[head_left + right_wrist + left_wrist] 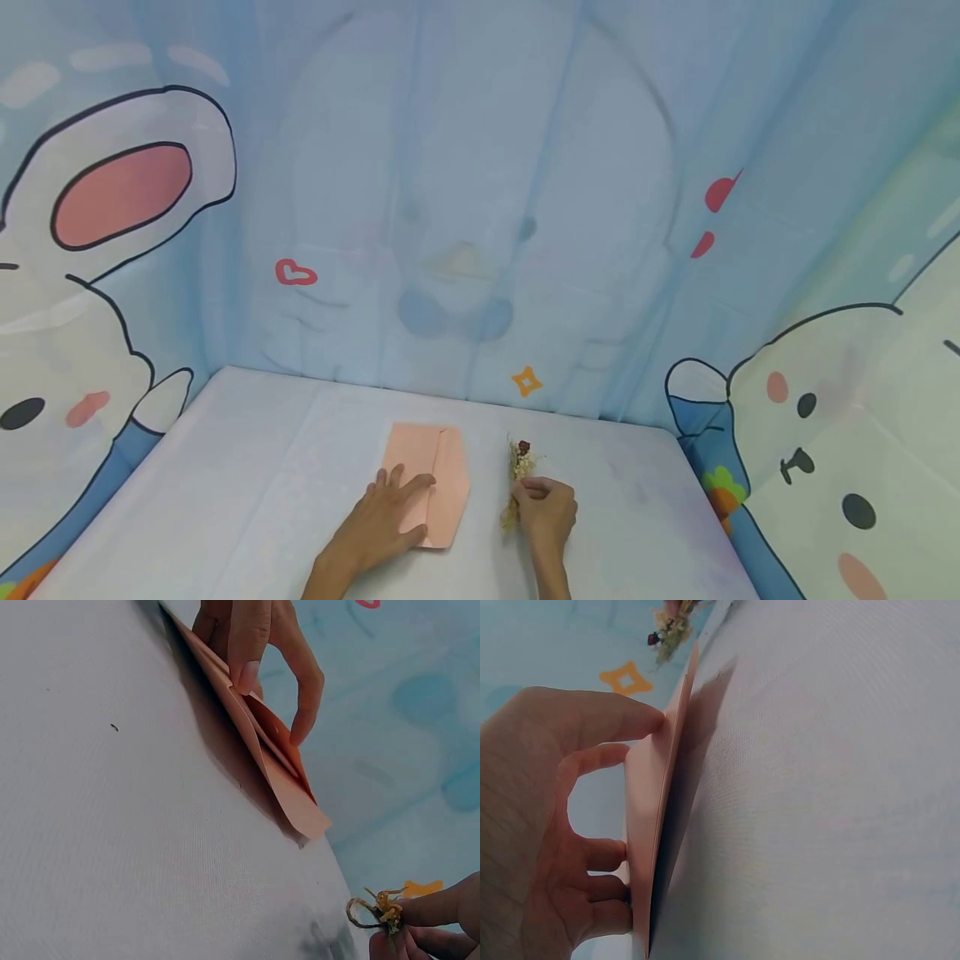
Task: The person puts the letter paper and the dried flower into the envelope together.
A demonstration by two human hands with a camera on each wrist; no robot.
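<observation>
Envelope [429,483], pink, lies flat on the table [247,475] near the front edge, approx. in the middle. Head view: left hand [386,517] rests on the envelope's lower left part, fingers straight and a bit spread, pressing the paper down. Right hand [546,508] is just beside the envelope, to the right, not touching it; its fingers are curled and pinch a small dried bouquet [519,475], w/ the dark red bud pointing away from the person. Behind the table hangs a blue curtain [480,208] w/ cartoon rabbits.

Left wrist view: envelope [649,840] is seen from the edge, its flap a little raised from the table [825,795]. Left hand [547,825] has the thumb tip and the other fingertips against the paper, fingers quite wide. The bouquet [667,630] shows far at the top.

Right wrist view: envelope [262,750] lies on the table [127,825], layers slightly open at the near corner. Left hand [255,652] presses on it w/ fingertips. Right hand [427,922] shows only fingertips at the bottom corner, closed narrow on the bouquet [379,911] stems, tied w/ string.
</observation>
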